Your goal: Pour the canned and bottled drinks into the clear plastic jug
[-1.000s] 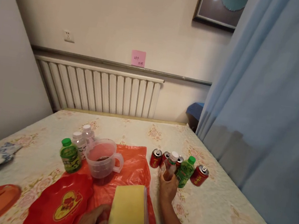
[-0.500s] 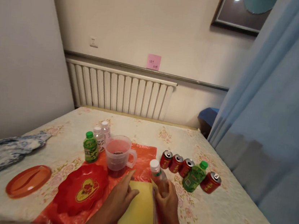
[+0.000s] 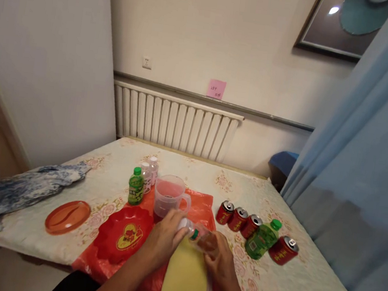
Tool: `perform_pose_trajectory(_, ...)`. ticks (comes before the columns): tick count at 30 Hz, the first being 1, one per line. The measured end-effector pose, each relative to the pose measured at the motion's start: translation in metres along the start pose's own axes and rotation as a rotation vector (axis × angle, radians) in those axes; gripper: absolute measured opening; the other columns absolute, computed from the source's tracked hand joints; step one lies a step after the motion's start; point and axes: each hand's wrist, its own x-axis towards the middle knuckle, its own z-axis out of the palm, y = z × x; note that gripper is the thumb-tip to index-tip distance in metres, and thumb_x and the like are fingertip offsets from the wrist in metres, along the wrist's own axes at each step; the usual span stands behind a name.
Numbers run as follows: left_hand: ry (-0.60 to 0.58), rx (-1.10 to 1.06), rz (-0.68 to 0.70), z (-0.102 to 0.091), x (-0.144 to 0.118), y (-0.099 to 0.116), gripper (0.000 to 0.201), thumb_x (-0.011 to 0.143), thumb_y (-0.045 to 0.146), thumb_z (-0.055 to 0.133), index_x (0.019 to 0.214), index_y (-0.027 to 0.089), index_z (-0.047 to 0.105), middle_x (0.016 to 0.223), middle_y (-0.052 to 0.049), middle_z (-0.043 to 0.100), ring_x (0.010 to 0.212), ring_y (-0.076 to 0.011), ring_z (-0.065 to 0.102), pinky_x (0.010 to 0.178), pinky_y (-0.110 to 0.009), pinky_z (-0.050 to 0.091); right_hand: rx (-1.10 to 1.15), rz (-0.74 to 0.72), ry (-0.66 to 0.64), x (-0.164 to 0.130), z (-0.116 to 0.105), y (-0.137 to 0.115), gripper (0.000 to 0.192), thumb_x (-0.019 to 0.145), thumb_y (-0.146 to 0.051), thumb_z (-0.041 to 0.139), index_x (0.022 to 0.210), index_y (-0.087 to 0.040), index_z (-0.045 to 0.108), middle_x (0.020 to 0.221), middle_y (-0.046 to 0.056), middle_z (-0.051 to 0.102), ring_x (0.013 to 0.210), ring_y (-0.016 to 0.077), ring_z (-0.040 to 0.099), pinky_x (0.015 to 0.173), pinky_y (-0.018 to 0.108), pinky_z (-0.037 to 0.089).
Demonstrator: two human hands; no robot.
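Observation:
Tilted to the left, a clear bottle with brownish liquid lies in my right hand, whose fingers wrap its lower body. My left hand closes around the bottle's white cap. Below both hands a yellow cloth rests on a red plastic sheet. Just behind my left hand stands a clear measuring jug with dark liquid in it. A red scalloped plate with a gold heart print sits left of my left forearm.
Several red cans and a green bottle line the right side. Another green bottle and two small white-capped bottles stand left of the jug. An orange lid and patterned blue fabric lie farther left.
My left hand has moved right from above the yellow cloth onto the bottle's cap. The bottle has tipped left from near upright. The camera view has shifted left.

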Motion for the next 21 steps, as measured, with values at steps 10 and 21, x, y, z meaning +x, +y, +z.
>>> perform_pose_trajectory(10,0.231,-0.435,-0.391,0.003,-0.033,-0.036,0.028,0.083,0.047,0.048,0.082,0.020,0.055,0.065,0.005,0.042,0.058,-0.0142,0.043,0.055,-0.026,0.033,-0.133,-0.211,0.048,0.093,-0.019,-0.004,0.056,0.070,-0.015,0.057,0.126,-0.017,0.052,0.121,0.015,0.061,0.115,0.0314,0.057,0.098,0.052,0.048)
perform_pose_trajectory(21,0.166,-0.721,-0.599,0.038,-0.078,-0.064,0.037,0.074,0.057,0.057,0.077,0.021,0.050,0.065,0.006,0.044,0.059,-0.0136,0.044,0.053,-0.025,0.034,-0.575,-0.499,-0.029,0.200,-0.047,-0.028,0.055,0.069,-0.008,0.052,0.124,-0.014,0.053,0.119,0.016,0.057,0.111,0.0294,0.052,0.100,0.046,0.045)
